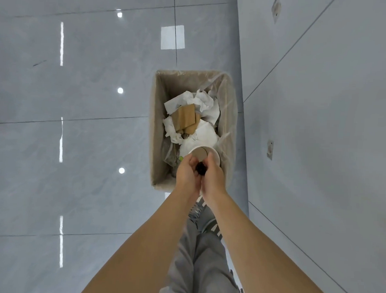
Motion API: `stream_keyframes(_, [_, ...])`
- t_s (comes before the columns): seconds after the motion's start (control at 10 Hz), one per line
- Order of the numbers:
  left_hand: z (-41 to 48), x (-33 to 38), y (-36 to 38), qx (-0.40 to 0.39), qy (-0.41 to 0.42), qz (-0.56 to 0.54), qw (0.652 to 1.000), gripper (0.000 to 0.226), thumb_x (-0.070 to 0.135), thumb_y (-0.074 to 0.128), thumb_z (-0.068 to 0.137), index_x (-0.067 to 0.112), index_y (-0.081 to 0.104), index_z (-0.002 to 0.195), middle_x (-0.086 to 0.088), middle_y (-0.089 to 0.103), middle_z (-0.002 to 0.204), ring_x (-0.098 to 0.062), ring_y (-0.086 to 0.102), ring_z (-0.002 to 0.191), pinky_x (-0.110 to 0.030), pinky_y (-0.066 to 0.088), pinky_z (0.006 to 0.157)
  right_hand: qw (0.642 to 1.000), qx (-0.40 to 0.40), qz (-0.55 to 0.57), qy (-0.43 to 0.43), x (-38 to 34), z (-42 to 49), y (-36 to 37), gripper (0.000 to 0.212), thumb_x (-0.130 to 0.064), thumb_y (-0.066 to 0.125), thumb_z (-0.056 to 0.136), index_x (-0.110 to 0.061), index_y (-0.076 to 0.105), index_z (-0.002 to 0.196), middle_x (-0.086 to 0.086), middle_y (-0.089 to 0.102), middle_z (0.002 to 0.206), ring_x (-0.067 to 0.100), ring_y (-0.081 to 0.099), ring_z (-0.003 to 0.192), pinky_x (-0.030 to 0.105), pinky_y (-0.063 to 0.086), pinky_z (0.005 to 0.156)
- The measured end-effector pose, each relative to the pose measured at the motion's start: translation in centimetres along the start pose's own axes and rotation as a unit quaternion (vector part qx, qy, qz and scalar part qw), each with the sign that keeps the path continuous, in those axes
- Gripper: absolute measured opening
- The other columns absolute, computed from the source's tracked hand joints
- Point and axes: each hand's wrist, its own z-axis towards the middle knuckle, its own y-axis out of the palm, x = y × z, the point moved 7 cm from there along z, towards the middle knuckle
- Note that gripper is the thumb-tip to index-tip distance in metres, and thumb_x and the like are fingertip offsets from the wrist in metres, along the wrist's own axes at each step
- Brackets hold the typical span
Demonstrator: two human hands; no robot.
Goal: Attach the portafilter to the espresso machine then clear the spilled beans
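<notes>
Left hand (187, 175) and right hand (214, 178), grip cupped together around dark beans (201, 168), above the lined bin (154, 127).

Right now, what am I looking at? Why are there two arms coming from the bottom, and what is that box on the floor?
The camera sits on a person's head and looks down, so you see what that person sees. There is only this one picture. The two arms are that person's own. The left hand and the right hand are pressed together, cupping a small dark clump, probably the spilled coffee beans. Below the arms you can see grey trousers and a shoe.

The box is a trash bin with a thin plastic liner, standing on a shiny grey tiled floor beside a wall. Inside lie crumpled white paper, brown cardboard and a white paper cup. The hands are held right over the bin, so the beans look ready to be dropped in.
</notes>
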Motion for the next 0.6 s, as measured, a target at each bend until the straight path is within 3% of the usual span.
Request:
stream_keyframes(0.1, [-0.1,0.3,0.1,0.008,0.001,-0.007,1.000,0.045,0.024,0.036,0.097,-0.003,0.043,0.133,-0.018,0.049,0.138,-0.028,0.047,0.127,-0.034,0.036,0.107,1.000,0.000,-0.019,-0.001,-0.2,0.4,-0.1,0.032,-0.037,0.036,0.096,-0.019,0.059,0.083,0.004,0.061,0.091,0.012,0.057,0.084,0.029,0.043,0.085])
stream_keyframes(0.2, [-0.5,0.5,0.4,0.011,0.002,-0.005,1.000,0.046,0.022,0.036,0.096,-0.004,0.040,0.134,-0.017,0.045,0.140,-0.027,0.043,0.130,-0.030,0.036,0.102,1.000,0.002,-0.023,-0.001,-0.3,0.4,-0.2,0.037,-0.041,0.034,0.096,-0.015,0.058,0.107,0.008,0.061,0.111,0.018,0.057,0.098,0.032,0.044,0.091])
stream_keyframes(0.3, [-1.1,0.9,0.7,0.011,0.010,0.003,1.000,0.046,0.020,0.036,0.096,-0.004,0.039,0.135,-0.016,0.044,0.140,-0.027,0.040,0.132,-0.028,0.037,0.096,1.000,-0.001,-0.015,0.006,-0.6,-0.2,-0.3,0.042,-0.041,0.034,0.096,-0.013,0.052,0.121,0.008,0.058,0.114,0.016,0.052,0.097,0.029,0.041,0.089])
stream_keyframes(0.4, [-1.6,1.0,0.4,0.022,0.013,0.013,1.000,0.050,0.021,0.037,0.095,-0.002,0.033,0.139,-0.016,0.033,0.150,-0.026,0.029,0.140,-0.031,0.030,0.110,1.000,-0.005,-0.015,0.022,-1.4,-1.8,-0.3,0.047,-0.040,0.035,0.096,-0.009,0.045,0.129,0.007,0.053,0.117,0.018,0.051,0.105,0.027,0.037,0.087])
stream_keyframes(0.5, [-2.6,1.1,0.6,0.021,0.018,0.027,0.999,0.050,0.020,0.035,0.096,0.001,0.030,0.142,-0.014,0.033,0.150,-0.024,0.028,0.141,-0.032,0.026,0.113,0.999,-0.015,-0.023,0.025,-2.2,-3.3,0.1,0.050,-0.042,0.030,0.097,-0.011,0.040,0.134,0.009,0.046,0.137,0.022,0.041,0.129,0.028,0.033,0.097])
stream_keyframes(0.6, [-5.4,2.1,1.1,0.017,0.054,0.101,0.993,0.043,0.019,0.035,0.097,0.004,0.040,0.137,-0.001,0.060,0.108,-0.012,0.055,0.097,-0.018,0.044,0.081,0.996,-0.014,-0.090,0.006,-3.3,-5.0,0.3,0.053,-0.048,0.024,0.096,-0.019,0.037,0.138,-0.002,0.042,0.139,0.020,0.036,0.132,0.038,0.028,0.111])
